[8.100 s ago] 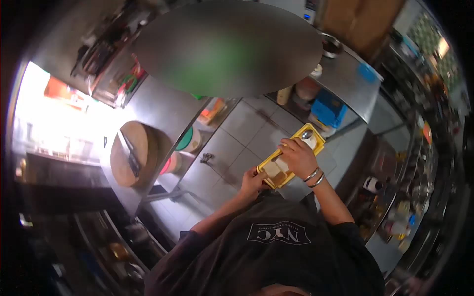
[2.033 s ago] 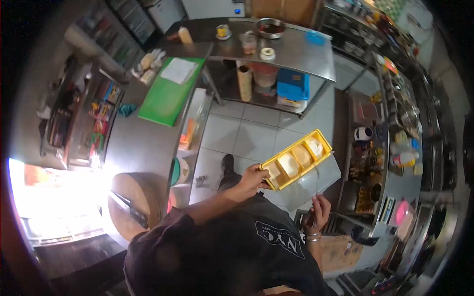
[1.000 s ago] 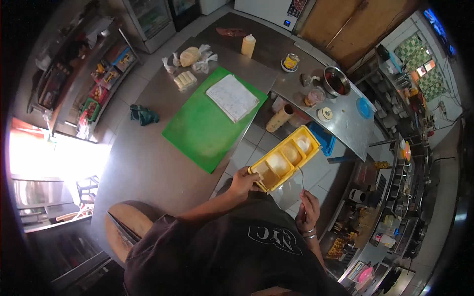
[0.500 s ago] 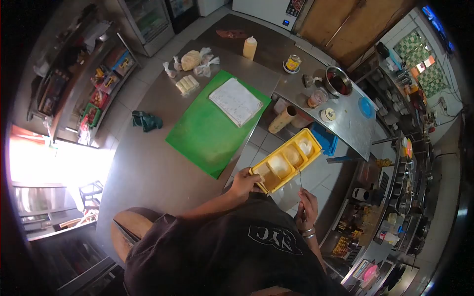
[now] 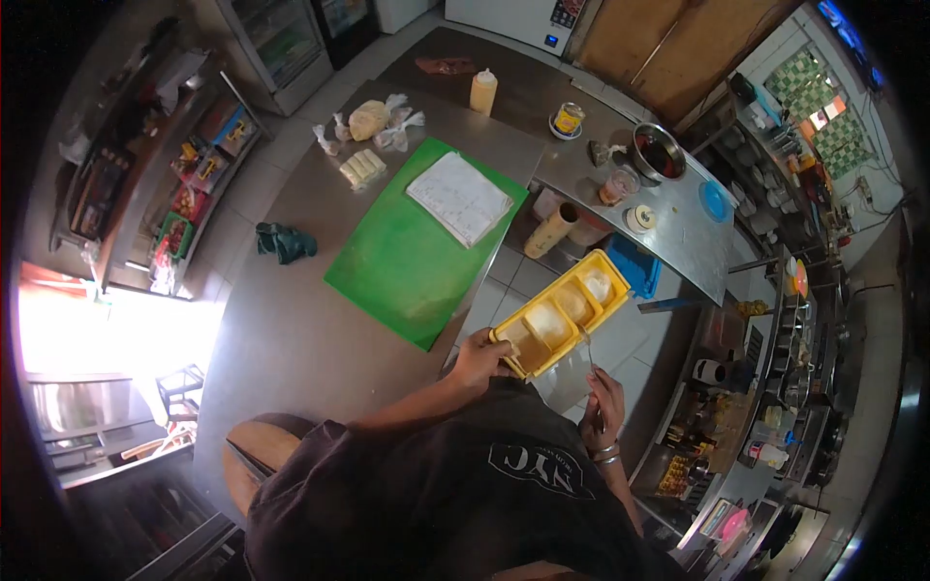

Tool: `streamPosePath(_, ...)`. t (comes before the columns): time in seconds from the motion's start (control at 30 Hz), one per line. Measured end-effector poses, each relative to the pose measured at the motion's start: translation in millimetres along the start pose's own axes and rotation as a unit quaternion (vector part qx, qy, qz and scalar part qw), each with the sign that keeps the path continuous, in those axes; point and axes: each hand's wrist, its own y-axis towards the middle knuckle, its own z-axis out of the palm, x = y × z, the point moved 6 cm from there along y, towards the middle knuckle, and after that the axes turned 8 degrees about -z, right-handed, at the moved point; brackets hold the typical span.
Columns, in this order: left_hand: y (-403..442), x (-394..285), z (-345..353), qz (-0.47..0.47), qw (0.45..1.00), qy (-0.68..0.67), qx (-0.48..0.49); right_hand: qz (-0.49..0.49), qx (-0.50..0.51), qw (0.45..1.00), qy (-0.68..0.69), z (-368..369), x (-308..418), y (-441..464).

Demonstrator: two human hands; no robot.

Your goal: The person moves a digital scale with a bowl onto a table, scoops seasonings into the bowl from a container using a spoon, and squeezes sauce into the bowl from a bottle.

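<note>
My left hand is closed on the near end of a long yellow spice box. The box has several compartments in a row, holding white and tan powders or grains, and it is held tilted over the floor beside the table. My right hand pinches the handle of a thin metal spoon, whose upper end lies against the box's right edge. Below the box, between my hands, is a pale translucent container, partly hidden; what it rests on cannot be seen.
On the steel table lie a green cutting board with a written notebook, a dark green cloth, and bagged food. A squeeze bottle stands farther back. The side table holds a metal bowl and jars.
The view has shifted slightly. Both hands keep nearly the same pose, with the spoon still at the box's edge.
</note>
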Motion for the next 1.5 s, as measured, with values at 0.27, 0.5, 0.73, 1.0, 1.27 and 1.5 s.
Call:
streamPosePath(0.27, -0.4, 0.4, 4.2, -0.013, 1.000, -0.022, -0.011, 0.028, -0.032, 0.999, 0.002, -1.6, -8.6, -15.1)
streamPosePath(0.5, 0.6, 4.4, 9.0, -0.015, 1.000, -0.017, -0.004, 0.025, -0.026, 0.999, -0.006, -7.3, -3.8, -12.5)
streamPosePath(0.73, 6.6, 14.8, 24.6, -0.043, 0.995, 0.068, 0.056, 0.080, -0.030, 0.996, -0.012, -16.9, -9.9, -32.4)
streamPosePath(1.0, 18.3, 34.0, 68.3, -0.065, 0.972, 0.192, 0.116, 0.153, -0.134, 0.974, -0.102, -67.5, -10.8, -71.5)
streamPosePath(1.27, 19.3, 102.3, 159.3, -0.105, 0.926, 0.313, 0.181, 0.216, -0.354, 0.885, -0.211, -156.4, -6.8, -170.0)
streamPosePath(1.5, 14.7, 216.3, 243.5, -0.163, 0.897, 0.343, 0.225, 0.298, -0.373, 0.813, -0.332, -241.1, -37.1, -275.1)
